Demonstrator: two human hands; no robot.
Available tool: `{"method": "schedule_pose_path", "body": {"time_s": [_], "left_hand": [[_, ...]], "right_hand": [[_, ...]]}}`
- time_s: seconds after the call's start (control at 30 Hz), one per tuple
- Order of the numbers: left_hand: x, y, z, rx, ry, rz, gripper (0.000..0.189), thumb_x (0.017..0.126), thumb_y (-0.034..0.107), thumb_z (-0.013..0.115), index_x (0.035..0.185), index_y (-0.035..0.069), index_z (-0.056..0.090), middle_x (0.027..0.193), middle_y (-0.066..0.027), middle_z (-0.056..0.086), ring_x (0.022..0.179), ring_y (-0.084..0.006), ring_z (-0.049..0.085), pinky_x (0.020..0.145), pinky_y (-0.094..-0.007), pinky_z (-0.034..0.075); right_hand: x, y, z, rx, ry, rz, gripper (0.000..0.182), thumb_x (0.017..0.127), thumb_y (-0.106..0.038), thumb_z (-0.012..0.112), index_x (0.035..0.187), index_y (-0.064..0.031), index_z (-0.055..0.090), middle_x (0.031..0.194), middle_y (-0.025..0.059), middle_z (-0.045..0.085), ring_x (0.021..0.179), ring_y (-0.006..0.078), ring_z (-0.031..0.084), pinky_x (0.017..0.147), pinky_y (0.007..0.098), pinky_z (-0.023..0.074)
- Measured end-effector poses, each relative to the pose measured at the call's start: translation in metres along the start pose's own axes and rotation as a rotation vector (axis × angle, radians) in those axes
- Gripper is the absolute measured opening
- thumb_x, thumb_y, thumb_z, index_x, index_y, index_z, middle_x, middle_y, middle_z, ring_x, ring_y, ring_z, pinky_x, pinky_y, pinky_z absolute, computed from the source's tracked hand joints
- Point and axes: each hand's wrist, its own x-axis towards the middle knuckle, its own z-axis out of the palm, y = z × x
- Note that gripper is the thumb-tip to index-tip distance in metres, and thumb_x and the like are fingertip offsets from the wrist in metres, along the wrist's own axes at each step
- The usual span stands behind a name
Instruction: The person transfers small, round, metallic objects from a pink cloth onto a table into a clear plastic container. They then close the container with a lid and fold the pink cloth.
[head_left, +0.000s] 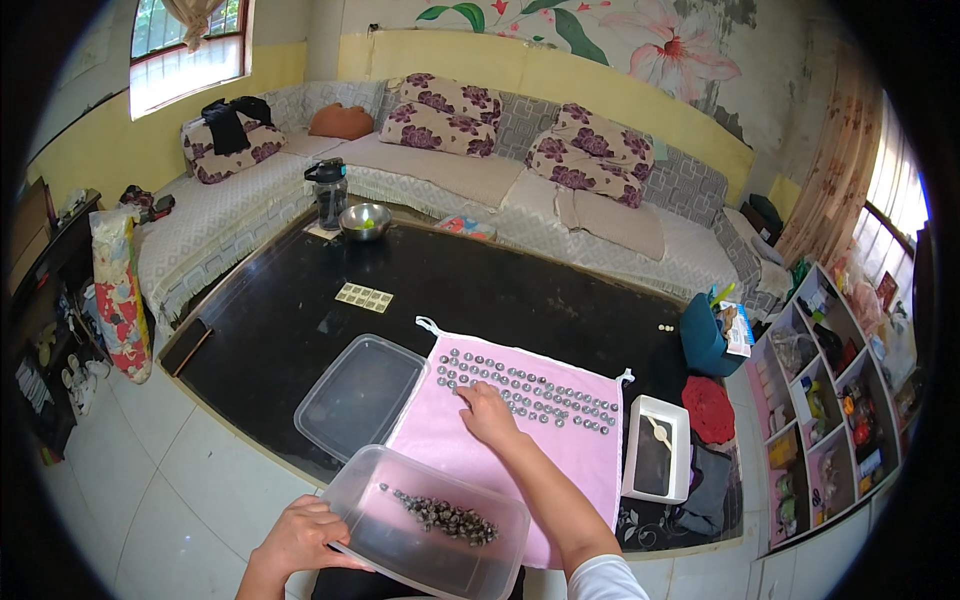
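My left hand (309, 534) grips the near left corner of a clear plastic container (375, 540), tilted over the table's near edge. Inside, a heap of small round grey metallic pieces (450, 517) has slid towards its right part. My right hand (484, 409) reaches onto a pink cloth (450, 427) with white edging, its fingertips at the left part of the lowest rows of similar pieces (541, 390). Whether the fingers hold a piece cannot be told. The rows run across the cloth's far part. A translucent lid (361, 397) lies flat at the cloth's left.
On the black table (465, 281) are a steel bowl (365, 222), a water bottle (328, 196), a printed card (364, 297), a phone-like dark object (189, 346), a white box (637, 487) with a spoon, a teal bin (701, 345) and a red cloth (707, 410). Shelves stand right.
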Motion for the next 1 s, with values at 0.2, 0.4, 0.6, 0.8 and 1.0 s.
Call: {"method": "schedule_pose_path", "body": {"time_s": [0.2,0.4,0.6,0.8,1.0], "left_hand": [[0.002,0.001,-0.001,-0.003,-0.005,-0.015,0.045,0.052,0.047,0.083,0.054,0.013,0.053,0.053,0.0036,0.053,0.054,-0.0151,0.049,0.060,-0.0278,0.038],[0.003,0.003,-0.003,0.005,-0.028,-0.026,0.044,0.053,0.047,0.082,0.055,0.013,0.054,0.054,0.0032,0.054,0.054,-0.0150,0.050,0.062,-0.0279,0.039],[0.004,0.001,-0.002,0.024,-0.033,-0.010,0.044,0.053,0.047,0.082,0.055,0.012,0.054,0.054,0.0037,0.054,0.054,-0.0160,0.051,0.064,-0.0282,0.041],[0.006,0.005,-0.004,0.016,-0.026,-0.038,0.044,0.050,0.046,0.083,0.055,0.012,0.056,0.053,0.0032,0.054,0.054,-0.0175,0.051,0.062,-0.0294,0.042],[0.005,0.001,-0.001,0.015,-0.030,-0.048,0.044,0.049,0.046,0.083,0.054,0.011,0.057,0.051,0.0012,0.053,0.053,-0.0185,0.051,0.062,-0.0300,0.043]], "right_hand": [[0.000,0.007,-0.002,0.100,0.005,-0.014,0.034,0.074,-0.008,0.062,0.108,-0.0071,0.063,0.097,0.0148,0.058,0.098,0.0318,0.055,0.087,0.0385,0.0455],[0.008,0.004,0.014,0.083,0.040,-0.135,0.026,0.075,-0.007,0.063,0.100,-0.0067,0.065,0.096,0.0137,0.060,0.096,0.0312,0.057,0.086,0.0376,0.0466],[-0.001,-0.002,0.018,0.124,0.032,-0.218,0.011,0.076,-0.007,0.062,0.087,-0.0049,0.064,0.085,0.0133,0.060,0.085,0.0306,0.060,0.078,0.0377,0.0486],[-0.025,-0.024,-0.042,0.353,-0.296,0.139,0.013,0.075,-0.007,0.064,0.087,-0.0029,0.065,0.078,0.0102,0.063,0.075,0.0219,0.061,0.071,0.0322,0.0496],[-0.057,-0.088,-0.100,0.644,-0.334,0.011,0.014,0.077,-0.006,0.065,0.091,-0.0026,0.064,0.081,0.0096,0.062,0.075,0.0192,0.060,0.071,0.0296,0.0493]]}}
